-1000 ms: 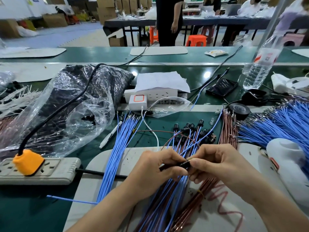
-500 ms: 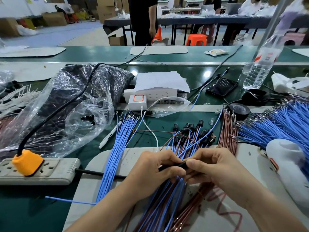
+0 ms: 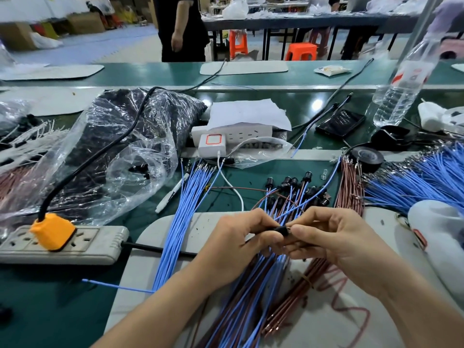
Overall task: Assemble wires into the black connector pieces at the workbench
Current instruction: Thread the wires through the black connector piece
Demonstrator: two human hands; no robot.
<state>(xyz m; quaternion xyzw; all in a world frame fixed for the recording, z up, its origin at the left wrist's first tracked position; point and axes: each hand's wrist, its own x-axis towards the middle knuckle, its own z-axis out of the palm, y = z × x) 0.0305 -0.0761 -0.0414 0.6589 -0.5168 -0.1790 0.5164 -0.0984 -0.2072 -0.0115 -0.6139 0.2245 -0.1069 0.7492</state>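
Connector: black plastic connector piece (image 3: pixel 280 229), which we pinch between left hand (image 3: pixel 238 244) and right hand (image 3: pixel 336 241).
Surface: pale grey mat (image 3: pixel 200 222), green workbench (image 3: pixel 50 310).
Room: orange plastic stool (image 3: pixel 301 50) behind.

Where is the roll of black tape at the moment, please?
In the head view, the roll of black tape lies right of centre, at the far end of the brown wire bundle.
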